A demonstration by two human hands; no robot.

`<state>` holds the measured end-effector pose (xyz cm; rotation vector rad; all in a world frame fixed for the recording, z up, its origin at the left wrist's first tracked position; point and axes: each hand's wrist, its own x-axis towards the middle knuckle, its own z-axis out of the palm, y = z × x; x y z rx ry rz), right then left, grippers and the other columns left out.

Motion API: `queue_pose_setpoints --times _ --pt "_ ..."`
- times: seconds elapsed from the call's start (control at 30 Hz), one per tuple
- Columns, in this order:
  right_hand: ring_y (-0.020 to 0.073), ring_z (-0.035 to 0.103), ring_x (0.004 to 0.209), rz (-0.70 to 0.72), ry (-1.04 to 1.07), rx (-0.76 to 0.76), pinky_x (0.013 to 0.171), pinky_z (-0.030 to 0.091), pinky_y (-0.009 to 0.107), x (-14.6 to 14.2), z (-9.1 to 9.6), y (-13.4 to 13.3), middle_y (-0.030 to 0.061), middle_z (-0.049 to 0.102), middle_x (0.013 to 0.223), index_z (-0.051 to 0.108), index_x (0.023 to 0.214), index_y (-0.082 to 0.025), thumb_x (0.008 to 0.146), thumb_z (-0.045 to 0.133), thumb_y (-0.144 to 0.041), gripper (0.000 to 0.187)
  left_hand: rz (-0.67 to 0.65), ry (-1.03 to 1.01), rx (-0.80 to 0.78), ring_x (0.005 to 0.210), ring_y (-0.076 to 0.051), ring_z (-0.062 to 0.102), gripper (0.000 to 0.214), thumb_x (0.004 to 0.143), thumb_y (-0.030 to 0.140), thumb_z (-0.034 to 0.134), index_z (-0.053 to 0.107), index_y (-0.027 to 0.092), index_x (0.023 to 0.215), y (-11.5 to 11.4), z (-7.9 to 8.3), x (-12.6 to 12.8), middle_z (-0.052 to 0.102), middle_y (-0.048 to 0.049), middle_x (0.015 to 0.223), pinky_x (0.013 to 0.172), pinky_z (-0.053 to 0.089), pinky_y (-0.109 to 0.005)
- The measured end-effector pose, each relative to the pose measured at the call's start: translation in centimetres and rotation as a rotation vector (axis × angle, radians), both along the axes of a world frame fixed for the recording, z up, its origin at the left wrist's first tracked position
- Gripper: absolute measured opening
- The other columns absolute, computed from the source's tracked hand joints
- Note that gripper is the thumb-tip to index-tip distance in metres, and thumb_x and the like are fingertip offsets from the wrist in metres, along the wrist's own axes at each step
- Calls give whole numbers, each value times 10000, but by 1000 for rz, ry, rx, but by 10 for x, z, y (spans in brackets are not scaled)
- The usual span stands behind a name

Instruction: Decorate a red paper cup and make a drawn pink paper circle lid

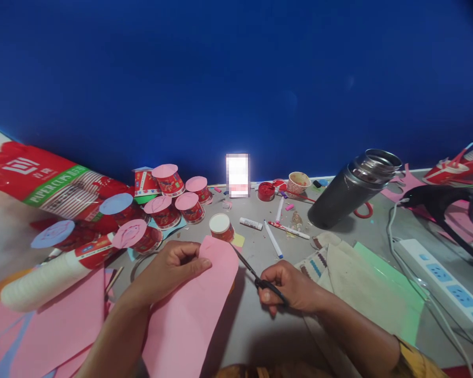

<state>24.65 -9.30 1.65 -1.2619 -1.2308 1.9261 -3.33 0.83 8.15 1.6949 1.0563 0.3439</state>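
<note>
The pink sheet (193, 320) is held up over the middle of the table's (252, 331) near edge, its long axis running from that edge towards the far edge, leaning slightly right; its held end points away from the person. The left hand (181, 268) pinches its left side, thumb on top. The right hand (289, 286), well apart from the left, is closed round the handles of the scissors (260, 282), which slant towards the far left corner, tips by the sheet's far right corner.

Gripped on one side only, the thin paper could bend away from the blades, making a cut stray. The left fingers could be nicked if the blades ran too far across. The white-topped cup (221, 231), just beyond the tips towards the far edge, could be knocked by a careless push.
</note>
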Motion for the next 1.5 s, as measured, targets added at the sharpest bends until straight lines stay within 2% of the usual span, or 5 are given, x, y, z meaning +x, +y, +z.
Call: queue_pose_setpoints --times 0.33,0.67,0.83,1.07,1.5 --pt "71 492 460 12 35 12 465 333 196 2 -2 -1 -9 639 532 637 634 -154 648 913 -642 561 -37 23 45 624 -108 397 453 876 548 710 623 160 658 1 1 -5 469 26 665 512 348 -204" --pt "88 550 487 53 66 34 478 372 189 6 -14 -4 -5 651 555 673 682 -145 653 911 -677 583 -88 -5 -63 613 -109 440 466 882 581 720 671 144 727 1 7 -9 525 10 684 511 360 -207" --pt "89 551 500 116 97 52 487 379 190 8 -12 -4 5 655 577 683 725 -133 664 867 -762 658 -142 26 -28 573 -93 382 485 891 568 708 615 150 664 -1 13 -5 431 35 626 474 298 -201" --pt "89 564 518 101 111 51 483 380 184 8 -13 -6 7 657 591 691 725 -128 656 874 -761 662 -181 70 -9 554 -84 328 501 896 556 689 534 166 622 -3 16 -2 339 54 605 463 251 -208" --pt "83 560 507 94 78 18 479 398 178 5 -9 -6 -6 652 571 679 680 -138 642 915 -670 583 -195 102 23 566 -82 307 497 902 520 667 442 188 608 -5 20 -2 310 57 613 489 221 -232"
